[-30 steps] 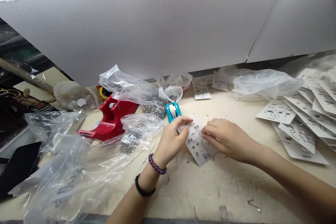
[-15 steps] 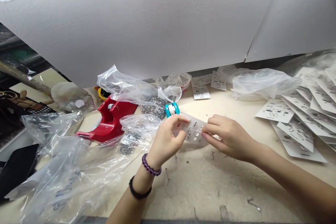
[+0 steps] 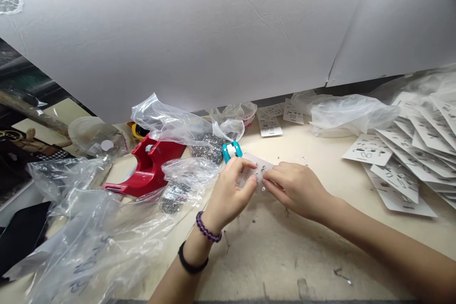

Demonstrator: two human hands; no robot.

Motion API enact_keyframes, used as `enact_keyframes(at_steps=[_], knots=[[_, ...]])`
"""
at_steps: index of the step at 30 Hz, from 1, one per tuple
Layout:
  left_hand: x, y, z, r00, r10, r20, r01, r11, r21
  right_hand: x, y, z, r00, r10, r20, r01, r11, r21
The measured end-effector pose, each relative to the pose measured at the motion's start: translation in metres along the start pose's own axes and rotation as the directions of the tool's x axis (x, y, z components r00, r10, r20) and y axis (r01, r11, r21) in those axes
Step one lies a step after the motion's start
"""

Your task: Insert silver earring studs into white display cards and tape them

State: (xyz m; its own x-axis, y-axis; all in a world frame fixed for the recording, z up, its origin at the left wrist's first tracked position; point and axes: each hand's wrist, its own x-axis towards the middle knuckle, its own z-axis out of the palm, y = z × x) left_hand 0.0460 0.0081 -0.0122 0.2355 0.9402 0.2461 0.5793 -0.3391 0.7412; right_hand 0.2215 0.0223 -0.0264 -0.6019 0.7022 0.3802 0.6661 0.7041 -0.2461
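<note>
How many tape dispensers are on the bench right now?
2. A red tape dispenser stands among the plastic bags, left of the hands; a small teal dispenser sits just beyond the left hand. Others may be hidden under the bags.

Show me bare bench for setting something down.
Bare bench lies below the right hand and left hand, with a few scraps; another patch lies between the right hand and the stacked cards. Crowded: around the plastic bags and red dispenser.
</note>
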Motion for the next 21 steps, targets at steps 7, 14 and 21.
enact_keyframes(at_steps=[7,14,21], knots=[[0.0015,0.0019,-0.0008,1.000,0.024,0.001,-0.024,0.999,0.032,-0.0015,-0.0036,0.0027,0.998,0.047,0.037,-0.048,0.999,0.001],[-0.0009,0.0043,-0.0023,0.994,0.104,-0.012,-0.102,0.989,0.105,0.0003,-0.0053,0.0022,0.997,0.057,0.052,-0.057,0.998,-0.004],[-0.0005,0.0015,-0.0010,0.995,0.086,-0.045,-0.079,0.985,0.153,0.0000,-0.0079,0.0004,0.995,0.078,0.054,-0.077,0.997,-0.023]])
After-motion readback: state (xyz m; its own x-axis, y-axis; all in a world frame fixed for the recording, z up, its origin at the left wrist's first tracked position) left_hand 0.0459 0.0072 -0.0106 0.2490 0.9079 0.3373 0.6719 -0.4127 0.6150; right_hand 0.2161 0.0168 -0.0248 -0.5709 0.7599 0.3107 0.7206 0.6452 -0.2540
